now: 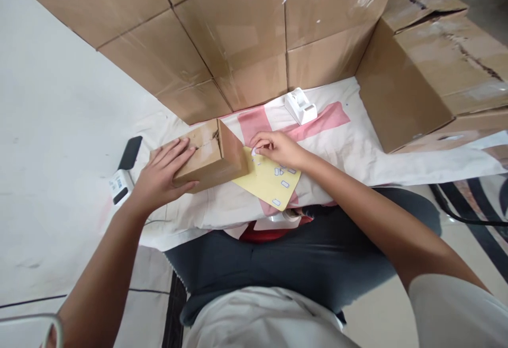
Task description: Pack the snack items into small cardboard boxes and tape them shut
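Observation:
A small cardboard box lies on the cloth-covered surface, with a torn spot on its top. My left hand rests on its left end, fingers spread over the top and the thumb along the near side. Right of the box is a yellow sticker sheet with several small white labels on it, and its left part is hidden by the box. Over the sheet's far edge, my right hand pinches a small white sticker between thumb and fingers.
Stacked cardboard boxes form a wall at the back. A white tape dispenser stands before them. At the right is a larger cardboard box. A black phone-like object and a white device lie by the left wall.

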A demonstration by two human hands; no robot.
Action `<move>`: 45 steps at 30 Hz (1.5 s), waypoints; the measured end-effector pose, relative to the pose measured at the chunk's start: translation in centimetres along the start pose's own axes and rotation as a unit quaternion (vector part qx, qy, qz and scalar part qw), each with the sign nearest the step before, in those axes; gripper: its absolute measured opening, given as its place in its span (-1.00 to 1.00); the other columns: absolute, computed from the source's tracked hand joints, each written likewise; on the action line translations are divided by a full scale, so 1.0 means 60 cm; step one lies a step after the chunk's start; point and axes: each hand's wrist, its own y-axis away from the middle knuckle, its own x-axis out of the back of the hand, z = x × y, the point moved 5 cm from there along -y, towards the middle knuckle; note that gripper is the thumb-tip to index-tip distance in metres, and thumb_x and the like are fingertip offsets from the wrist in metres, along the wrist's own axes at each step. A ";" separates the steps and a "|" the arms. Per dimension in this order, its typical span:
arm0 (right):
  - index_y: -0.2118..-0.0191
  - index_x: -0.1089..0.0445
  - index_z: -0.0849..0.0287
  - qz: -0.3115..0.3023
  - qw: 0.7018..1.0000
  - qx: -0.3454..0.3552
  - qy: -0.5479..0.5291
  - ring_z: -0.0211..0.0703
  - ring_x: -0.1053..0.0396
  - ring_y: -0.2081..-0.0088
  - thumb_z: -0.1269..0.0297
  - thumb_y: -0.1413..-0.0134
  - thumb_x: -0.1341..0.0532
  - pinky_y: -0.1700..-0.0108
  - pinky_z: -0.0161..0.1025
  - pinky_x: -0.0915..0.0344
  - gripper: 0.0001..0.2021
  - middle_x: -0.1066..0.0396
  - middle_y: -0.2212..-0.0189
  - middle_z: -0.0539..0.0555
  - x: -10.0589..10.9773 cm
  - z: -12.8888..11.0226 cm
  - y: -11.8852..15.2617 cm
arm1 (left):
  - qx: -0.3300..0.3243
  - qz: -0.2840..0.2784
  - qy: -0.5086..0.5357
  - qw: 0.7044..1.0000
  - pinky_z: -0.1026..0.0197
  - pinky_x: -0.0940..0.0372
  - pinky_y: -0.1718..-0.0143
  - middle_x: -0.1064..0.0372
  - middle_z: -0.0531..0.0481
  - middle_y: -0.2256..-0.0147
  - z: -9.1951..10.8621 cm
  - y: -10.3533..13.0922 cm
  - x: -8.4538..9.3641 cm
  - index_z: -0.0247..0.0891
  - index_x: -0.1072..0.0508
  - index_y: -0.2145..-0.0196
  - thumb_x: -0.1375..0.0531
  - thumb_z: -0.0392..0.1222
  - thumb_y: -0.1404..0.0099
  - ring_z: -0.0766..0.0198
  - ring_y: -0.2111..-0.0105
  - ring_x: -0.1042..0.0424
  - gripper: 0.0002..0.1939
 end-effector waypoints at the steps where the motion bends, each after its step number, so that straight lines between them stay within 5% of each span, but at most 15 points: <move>1: 0.21 -0.47 0.21 0.007 1.000 0.005 -0.013 -0.15 -0.50 0.22 0.41 -0.13 -0.21 0.20 -0.27 -0.29 -0.88 -0.58 0.28 0.06 -0.005 0.003 -0.010 | -0.012 0.001 -0.003 1.000 -0.18 0.05 -0.41 0.07 -0.14 -0.47 -0.001 0.002 0.001 0.01 0.10 -0.48 -0.14 0.18 -0.43 -0.10 -0.45 0.03 -0.19; 7: 0.33 -0.54 0.23 0.010 0.999 -0.004 -0.047 -0.26 -0.37 0.39 0.35 -0.06 -0.27 0.30 -0.29 -0.23 -0.90 -0.55 0.34 0.05 -0.037 0.017 -0.044 | -0.043 0.011 -0.015 0.999 -0.19 0.01 -0.40 0.01 -0.16 -0.46 0.001 0.002 0.002 0.00 0.06 -0.48 -0.15 0.17 -0.42 -0.12 -0.43 -0.03 -0.20; 16: 0.37 -0.43 0.22 -0.019 0.993 0.006 -0.119 -0.21 -0.39 0.32 0.32 -0.03 -0.27 0.21 -0.25 -0.28 -0.92 -0.48 0.39 0.03 -0.071 0.036 -0.056 | -0.062 0.013 -0.016 0.998 -0.20 -0.01 -0.39 0.02 -0.16 -0.46 0.000 0.000 0.001 0.00 0.07 -0.48 -0.16 0.14 -0.42 -0.13 -0.43 -0.03 -0.19; 23: -0.05 -0.33 0.17 0.021 0.999 0.015 -0.023 -0.30 -0.23 0.39 0.22 -0.03 -0.35 0.28 -0.27 -0.21 -0.55 -0.41 0.04 0.07 -0.045 0.058 -0.057 | -0.069 -0.002 0.004 0.998 -0.26 0.00 -0.39 -0.02 -0.13 -0.44 -0.002 0.000 0.000 0.04 0.11 -0.49 -0.19 0.08 -0.43 -0.14 -0.44 0.00 -0.18; 31: -0.08 -0.38 0.14 -0.040 0.999 0.026 -0.010 -0.22 -0.32 0.31 0.09 -0.08 -0.36 0.24 -0.24 -0.21 -0.53 -0.44 -0.03 0.11 -0.032 0.068 -0.056 | -0.078 -0.004 0.010 0.997 -0.27 0.03 -0.40 -0.07 -0.13 -0.42 -0.002 0.000 0.003 0.04 0.08 -0.48 -0.18 0.11 -0.44 -0.14 -0.43 -0.01 -0.20; 34: -0.03 -0.36 0.15 -0.025 1.000 0.011 -0.001 -0.26 -0.26 0.35 0.08 0.03 -0.44 0.26 -0.26 -0.19 -0.48 -0.42 0.03 0.08 -0.033 0.064 -0.056 | -0.077 -0.008 0.009 0.997 -0.28 0.04 -0.41 -0.06 -0.13 -0.43 -0.005 0.001 0.001 0.04 0.08 -0.49 -0.16 0.13 -0.44 -0.15 -0.44 0.00 -0.20; 40: 0.05 -0.35 0.15 -0.020 0.999 0.022 -0.013 -0.26 -0.28 0.35 0.14 -0.07 -0.36 0.26 -0.28 -0.18 -0.63 -0.40 0.12 0.01 -0.034 0.068 -0.063 | -0.091 0.000 0.009 0.996 -0.28 0.04 -0.40 -0.08 -0.15 -0.42 -0.006 0.000 0.000 0.02 0.07 -0.49 -0.19 0.12 -0.42 -0.15 -0.44 0.00 -0.18; 45: 0.04 -0.32 0.13 -0.038 0.999 0.000 -0.020 -0.29 -0.20 0.39 0.08 0.04 -0.45 0.32 -0.31 -0.13 -0.51 -0.35 0.18 -0.04 -0.033 0.068 -0.057 | -0.094 0.002 0.011 0.995 -0.29 0.04 -0.40 -0.08 -0.15 -0.42 -0.003 -0.002 0.003 0.02 0.07 -0.48 -0.20 0.09 -0.43 -0.14 -0.44 0.00 -0.19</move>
